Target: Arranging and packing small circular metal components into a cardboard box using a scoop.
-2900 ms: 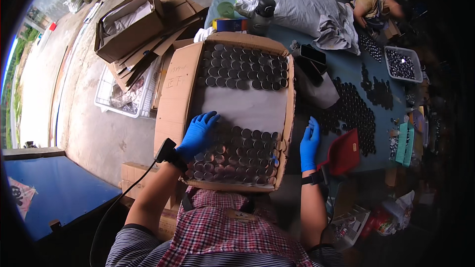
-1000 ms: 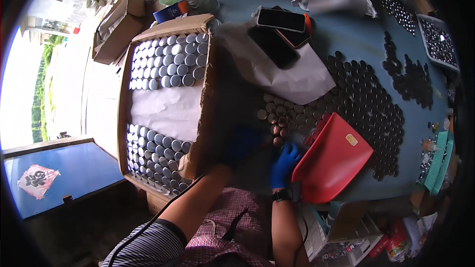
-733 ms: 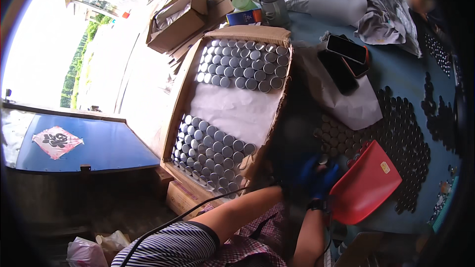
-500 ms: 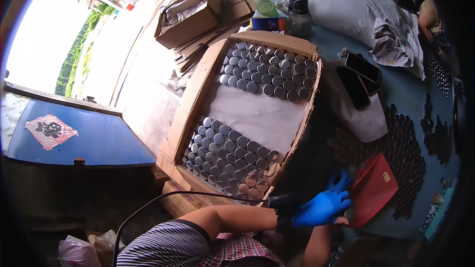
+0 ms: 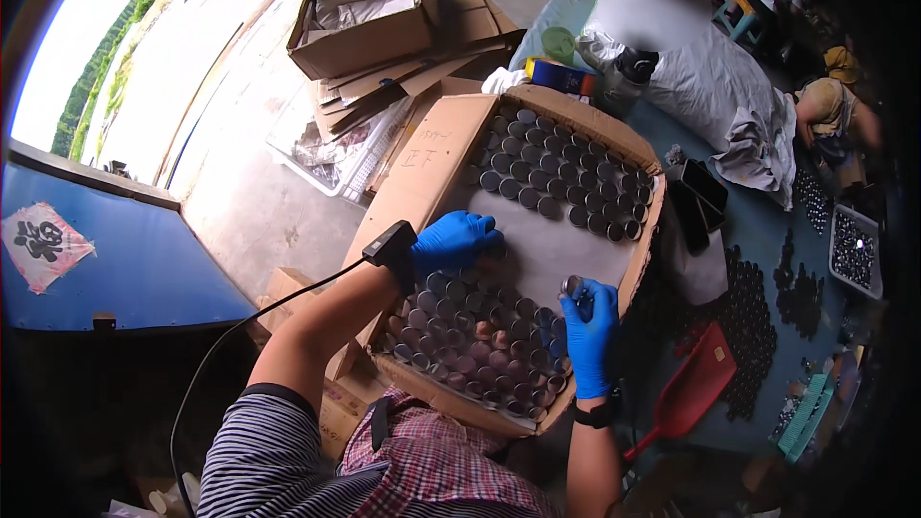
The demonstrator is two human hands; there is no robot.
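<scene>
In front of me a cardboard box (image 5: pixel 393 201) holds rows of round, silver-grey metal caps (image 5: pixel 460 326) at its near end. More of the same caps (image 5: pixel 566 168) fill the far end, with a bare strip of white paper (image 5: pixel 537 235) between. Over the left part of that strip, my left hand (image 5: pixel 451 242) in a blue glove has its fingers pinched together, and what lies under the fingertips is mostly hidden. My right hand (image 5: pixel 592 326), also blue-gloved, grips a round metal cap (image 5: pixel 573 286) above the box's right side.
A red dustpan (image 5: pixel 696 379) lies on the blue-green table to the right, beside dark massed small pieces (image 5: pixel 748 336). Phones (image 5: pixel 705 192), a large white sack (image 5: pixel 710 86) and a clear tray (image 5: pixel 856 249) stand farther off. Cardboard (image 5: pixel 460 14) is stacked at the far left; a cable (image 5: pixel 259 312) runs from my left wrist.
Both hands have moved left from the red dustpan to above the box. The dustpan, tilted up beside my hands before, now lies on the table. My right hand now shows a cap in its fingers.
</scene>
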